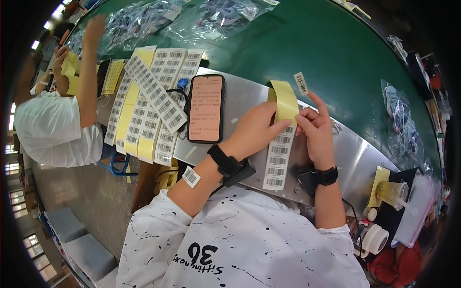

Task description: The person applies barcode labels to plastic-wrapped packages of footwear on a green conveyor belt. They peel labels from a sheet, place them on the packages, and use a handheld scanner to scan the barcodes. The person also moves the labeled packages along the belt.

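My left hand (254,130) pinches a long strip of barcode labels (278,156) on yellow backing, whose bare top end (285,100) curls upward. My right hand (316,132) is right beside it, fingers on the strip's edge, with one peeled white barcode label (300,82) stuck on a raised fingertip. Both wrists wear black bands. Another single label (191,176) sticks to my left forearm. The strip hangs over a metal plate (245,96) at the edge of a green belt (307,48).
A phone (206,108) with a lit screen lies on the plate left of my hands. Several label strips (149,105) fan out beside it. Clear bags (216,17) lie on the belt. A co-worker (62,120) sits at left. A tape roll (377,238) and cup (391,192) sit at right.
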Motion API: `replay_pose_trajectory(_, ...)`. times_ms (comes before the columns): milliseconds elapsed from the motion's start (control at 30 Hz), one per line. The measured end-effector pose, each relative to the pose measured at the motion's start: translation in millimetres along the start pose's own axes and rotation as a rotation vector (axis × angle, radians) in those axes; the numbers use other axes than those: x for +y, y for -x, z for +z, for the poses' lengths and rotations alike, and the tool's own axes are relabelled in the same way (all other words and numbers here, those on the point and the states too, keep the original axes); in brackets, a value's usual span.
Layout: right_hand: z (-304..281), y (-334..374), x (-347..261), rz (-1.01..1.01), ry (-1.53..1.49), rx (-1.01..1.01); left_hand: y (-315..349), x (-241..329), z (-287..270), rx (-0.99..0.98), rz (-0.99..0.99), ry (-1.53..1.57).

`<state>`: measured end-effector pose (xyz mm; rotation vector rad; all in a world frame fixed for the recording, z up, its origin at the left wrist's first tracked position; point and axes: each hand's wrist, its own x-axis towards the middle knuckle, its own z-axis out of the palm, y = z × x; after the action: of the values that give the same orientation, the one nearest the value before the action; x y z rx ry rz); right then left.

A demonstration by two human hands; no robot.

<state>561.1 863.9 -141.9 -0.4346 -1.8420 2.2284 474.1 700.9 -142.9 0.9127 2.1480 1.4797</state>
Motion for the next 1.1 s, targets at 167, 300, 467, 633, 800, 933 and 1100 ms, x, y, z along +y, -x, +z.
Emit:
replay_pose_trajectory(167,-4.1,-1.6,-13.2,-0.052,-0.019,0.159,-24.3,-13.3,3.4,0.004,-0.01,0.193)
replay_pose_trajectory(300,7.7,5.3,-51.2,-0.059,-0.266,0.108,-69.9,-19.3,15.1,0.229,0.175,-0.12)
replay_pose_trajectory(467,59.1,55.8,-97.2,0.453,-0.653,-0.257,-94.4,-26.7,28.2,0.368,0.164,-0.322)
replay_pose_trajectory(633,72.0,91.8,-79.9,0.877,-0.753,-0.387,-89.4,-25.1,40.0,0.311,0.243,-0.46)
replay_pose_trajectory(800,75.1,96.0,-65.9,0.942,-0.883,-0.36,-85.0,-24.7,41.0,0.284,0.26,-0.516)
replay_pose_trajectory(933,80.0,92.0,-59.4,0.929,-0.978,-0.334,-85.5,-26.8,41.7,0.272,0.265,-0.531)
replay_pose_trajectory(1100,82.8,89.8,-53.8,0.912,-1.016,-0.306,-85.4,-27.1,42.0,0.252,0.251,-0.539)
